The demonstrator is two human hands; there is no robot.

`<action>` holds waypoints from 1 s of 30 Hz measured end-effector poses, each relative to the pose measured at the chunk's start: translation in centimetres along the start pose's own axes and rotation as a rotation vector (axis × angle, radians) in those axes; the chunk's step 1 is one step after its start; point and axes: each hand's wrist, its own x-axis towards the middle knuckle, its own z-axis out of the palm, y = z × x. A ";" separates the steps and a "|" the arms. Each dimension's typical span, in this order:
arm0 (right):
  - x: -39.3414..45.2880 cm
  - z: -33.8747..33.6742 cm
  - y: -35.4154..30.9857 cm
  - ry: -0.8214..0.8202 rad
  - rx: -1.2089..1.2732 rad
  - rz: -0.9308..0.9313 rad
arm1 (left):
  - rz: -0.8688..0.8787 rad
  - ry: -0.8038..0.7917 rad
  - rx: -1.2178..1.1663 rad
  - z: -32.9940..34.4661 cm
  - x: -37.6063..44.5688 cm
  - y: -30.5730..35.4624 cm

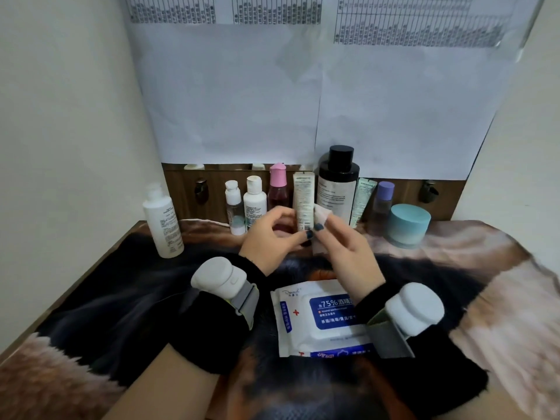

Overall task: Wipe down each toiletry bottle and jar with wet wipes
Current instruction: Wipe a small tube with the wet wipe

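Both hands are up at centre frame, just above the patterned cloth point(127, 286) on the table. The left hand point(269, 237) comes in from seven o'clock, wrist cocked up, fingers curled, pinching the lower end of a slim cream tube point(304, 204) that stands upright between the two hands. The right hand point(348, 253) rises from five o'clock, dark-painted thumb and fingertips clamped on a folded wet wipe point(323, 215), which is pressed against the tube's right side. Each wrist carries a white sensor puck on a grey strap over a black cuff.

At six o'clock from the hands, the wet wipe pack point(315, 316) lies flat on the cloth, partly under the right forearm.

Along the back edge, at twelve o'clock, the row waits: a tall white bottle point(163, 221) far out at nine o'clock, two small white bottles point(245, 204), a pink-capped bottle point(278, 186) just behind the left hand's fingers, a large black-capped bottle point(337, 183), a pale green tube point(362, 198), a purple-capped bottle point(383, 198), and a teal jar point(407, 225) out at two o'clock.
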 end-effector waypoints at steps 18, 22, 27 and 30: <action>-0.6 0.8 0.2 -0.088 -0.636 -0.353 | -0.236 -0.141 -0.090 -0.2 -0.2 0.5; -0.3 0.3 0.7 -0.015 -0.624 -0.273 | -0.221 -0.153 -0.174 0.2 -0.4 0.6; -0.1 -0.4 0.4 0.108 -0.516 -0.074 | -0.332 -0.007 -0.469 -0.4 0.1 1.3; 0.1 -0.6 0.1 0.127 -0.036 0.220 | -0.316 -0.013 -0.510 -0.8 0.3 1.5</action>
